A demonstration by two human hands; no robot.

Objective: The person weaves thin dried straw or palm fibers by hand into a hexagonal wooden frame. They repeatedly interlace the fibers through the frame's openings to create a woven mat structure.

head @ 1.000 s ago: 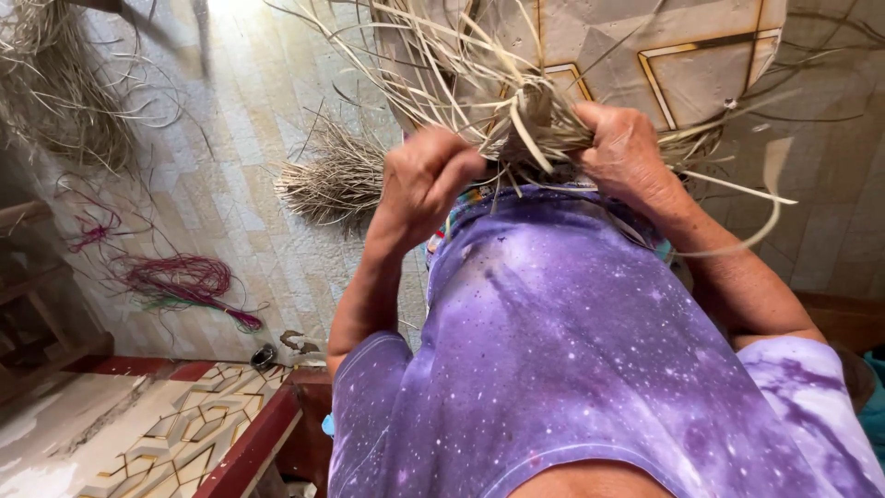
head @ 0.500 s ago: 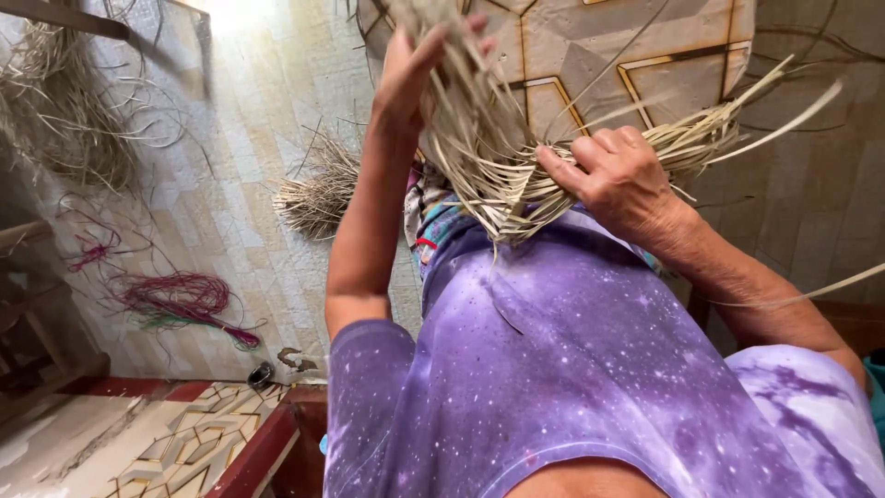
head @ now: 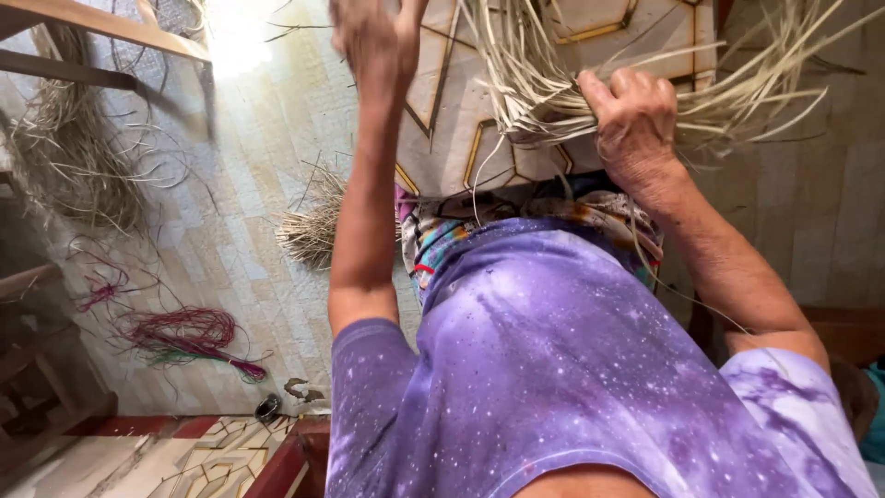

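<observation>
Pale tiled floor (head: 249, 184) with gold-lined patterned tiles fills the background behind a person in a purple speckled shirt (head: 553, 369). At the top of the head view, a bundle of pale dried straw strips (head: 544, 83) is gripped in the right hand (head: 631, 120), whose fingers are curled tightly around the gathered middle while loose ends fan out to the right and upward. The left hand (head: 373, 37) is raised well above the left shoulder beside the bundle, partly cut off by the top edge, so how far it is open and whether it holds any strips cannot be told. Just beyond the left forearm, a smaller sheaf of straw (head: 313, 226) lies on the floor. Farther left sits a coil of pink and green dyed strands (head: 184, 337), and a tangled heap of loose straw (head: 78, 171) rests beneath a wooden frame (head: 92, 23)
</observation>
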